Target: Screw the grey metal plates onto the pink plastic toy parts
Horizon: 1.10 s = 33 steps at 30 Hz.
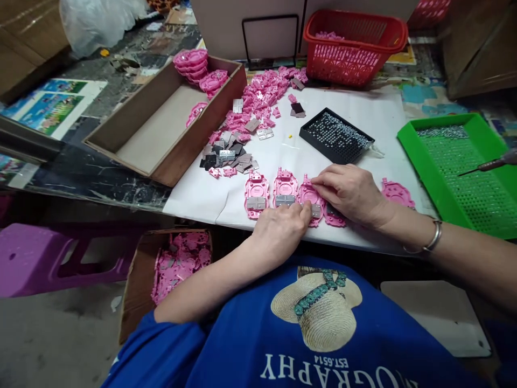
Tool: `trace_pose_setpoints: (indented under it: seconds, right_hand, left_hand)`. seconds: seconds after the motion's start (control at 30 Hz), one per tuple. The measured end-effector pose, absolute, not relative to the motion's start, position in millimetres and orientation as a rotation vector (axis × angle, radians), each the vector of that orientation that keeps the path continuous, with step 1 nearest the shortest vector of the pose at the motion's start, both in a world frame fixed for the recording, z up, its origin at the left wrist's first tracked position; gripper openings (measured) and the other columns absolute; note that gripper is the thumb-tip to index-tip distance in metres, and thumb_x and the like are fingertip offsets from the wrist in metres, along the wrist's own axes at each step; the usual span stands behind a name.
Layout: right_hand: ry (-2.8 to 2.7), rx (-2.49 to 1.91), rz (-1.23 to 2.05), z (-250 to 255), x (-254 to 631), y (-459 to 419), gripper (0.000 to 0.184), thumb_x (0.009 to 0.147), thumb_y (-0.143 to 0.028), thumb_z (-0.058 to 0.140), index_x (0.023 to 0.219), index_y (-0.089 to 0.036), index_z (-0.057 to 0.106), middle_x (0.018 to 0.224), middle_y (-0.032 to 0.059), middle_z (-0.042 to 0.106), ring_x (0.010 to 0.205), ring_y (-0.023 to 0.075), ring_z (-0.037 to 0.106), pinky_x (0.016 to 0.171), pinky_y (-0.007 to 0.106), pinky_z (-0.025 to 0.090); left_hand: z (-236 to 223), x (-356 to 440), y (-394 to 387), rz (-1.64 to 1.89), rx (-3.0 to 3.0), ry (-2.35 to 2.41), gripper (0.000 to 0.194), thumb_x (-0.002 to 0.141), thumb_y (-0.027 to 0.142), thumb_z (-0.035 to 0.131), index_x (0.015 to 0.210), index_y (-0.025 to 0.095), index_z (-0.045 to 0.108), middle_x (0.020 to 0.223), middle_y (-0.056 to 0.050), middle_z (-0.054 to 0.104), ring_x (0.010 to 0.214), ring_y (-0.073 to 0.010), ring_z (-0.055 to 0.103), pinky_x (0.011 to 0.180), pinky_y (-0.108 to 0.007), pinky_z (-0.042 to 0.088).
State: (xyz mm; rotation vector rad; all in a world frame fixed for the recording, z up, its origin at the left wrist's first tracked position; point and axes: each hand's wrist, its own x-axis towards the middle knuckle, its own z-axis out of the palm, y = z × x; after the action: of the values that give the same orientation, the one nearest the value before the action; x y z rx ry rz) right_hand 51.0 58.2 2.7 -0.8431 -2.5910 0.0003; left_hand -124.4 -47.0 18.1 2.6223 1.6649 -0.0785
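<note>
A row of pink plastic shells (257, 192) lies near the front edge of a white sheet (363, 116); grey metal plates sit in two of them. My left hand (280, 233) rests at the sheet's edge, fingers curled and pinching at the lower end of the third pink shell (309, 196). My right hand (350, 192) lies over the shells to the right, fingers bent and pressing on that same shell. Another pink shell (398, 193) lies further right.
A heap of pink parts (262, 99) and grey plates (228, 153) lies behind. A black screw tray (336, 136), a green tray (464, 167), a red basket (355, 46), a wooden box (161, 124), and a carton of pink parts (177, 261) surround them. A screwdriver tip (490, 164) enters from the right.
</note>
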Motion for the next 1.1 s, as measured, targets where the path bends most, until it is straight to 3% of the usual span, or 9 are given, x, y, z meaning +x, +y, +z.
trace_pose_setpoints:
  seconds: [0.2,0.4,0.57,0.67,0.77,0.87,0.93,1.0,1.1]
  right_hand:
    - [-2.684,-0.772,-0.023,3,51,65,0.022,0.094,-0.022,0.056,0.083,-0.013,0.072,0.084,0.0085,0.073,0.074,0.0178,0.065,0.067,0.030,0.043]
    - [-2.836,-0.750,-0.261,7,43,62,0.023,0.090,-0.012,0.052,0.073,-0.012,0.067,0.072,0.0095,0.065,0.065,0.0186,0.054,0.065,0.033,0.036]
    - [-2.921,-0.761,-0.255,12,37,60,0.022,0.090,-0.009,0.051,0.074,-0.011,0.066,0.072,0.0100,0.062,0.067,0.0189,0.052,0.065,0.032,0.035]
    - [-2.946,-0.830,-0.195,17,38,61,0.019,0.090,-0.011,0.053,0.078,-0.011,0.068,0.077,0.0108,0.065,0.070,0.0194,0.055,0.065,0.033,0.036]
    - [-2.795,-0.805,-0.109,25,42,57,0.017,0.091,-0.014,0.055,0.086,-0.011,0.071,0.087,0.0118,0.070,0.075,0.0209,0.061,0.067,0.034,0.040]
    - [-2.498,-0.663,0.206,36,43,47,0.018,0.093,-0.015,0.055,0.098,-0.012,0.072,0.092,0.0100,0.072,0.079,0.0186,0.065,0.070,0.032,0.046]
    - [-2.378,-0.535,0.457,42,42,38,0.016,0.094,-0.016,0.056,0.097,-0.013,0.071,0.089,0.0073,0.072,0.079,0.0149,0.066,0.069,0.027,0.050]
    - [-2.358,-0.419,0.574,45,41,31,0.013,0.093,-0.016,0.058,0.093,-0.014,0.071,0.087,0.0060,0.071,0.079,0.0129,0.066,0.069,0.025,0.052]
    - [-2.401,-0.325,0.544,44,42,27,0.014,0.094,-0.018,0.058,0.092,-0.014,0.071,0.088,0.0065,0.071,0.080,0.0133,0.065,0.072,0.026,0.053]
  left_hand:
    - [17,-127,-46,-0.115,2.630,1.625,0.043,0.097,0.009,0.040,0.140,0.013,0.047,0.091,-0.006,0.069,0.080,-0.0209,0.069,0.054,-0.028,0.047]
    - [17,-127,-44,-0.160,2.643,1.584,0.044,0.097,0.009,0.040,0.140,0.013,0.046,0.093,-0.007,0.069,0.083,-0.0210,0.069,0.053,-0.028,0.046]
    - [16,-127,-42,-0.079,2.588,1.594,0.039,0.096,0.008,0.041,0.133,0.012,0.053,0.091,-0.008,0.069,0.079,-0.0213,0.068,0.054,-0.028,0.042]
    - [16,-133,-40,0.265,2.371,1.560,0.038,0.098,0.018,0.048,0.135,0.015,0.051,0.086,-0.005,0.067,0.075,-0.0179,0.064,0.059,-0.026,0.042]
    - [17,-141,-37,0.739,1.949,1.317,0.060,0.095,0.027,0.057,0.149,0.016,0.034,0.074,0.003,0.058,0.067,-0.0120,0.055,0.063,-0.023,0.042]
    - [19,-144,-33,0.870,1.608,1.110,0.077,0.091,0.030,0.062,0.154,0.011,0.022,0.066,0.007,0.048,0.060,-0.0100,0.047,0.062,-0.022,0.040]
    - [19,-143,-31,0.861,1.519,1.069,0.085,0.088,0.030,0.063,0.155,0.009,0.016,0.073,0.004,0.054,0.068,-0.0116,0.053,0.068,-0.024,0.044]
    - [18,-140,-29,0.850,1.520,1.075,0.090,0.085,0.029,0.065,0.156,0.007,0.014,0.094,-0.004,0.065,0.090,-0.0165,0.061,0.084,-0.028,0.047]
    - [17,-136,-27,0.813,1.567,1.096,0.092,0.082,0.026,0.064,0.156,0.004,0.014,0.130,-0.015,0.060,0.122,-0.0257,0.055,0.104,-0.034,0.042]
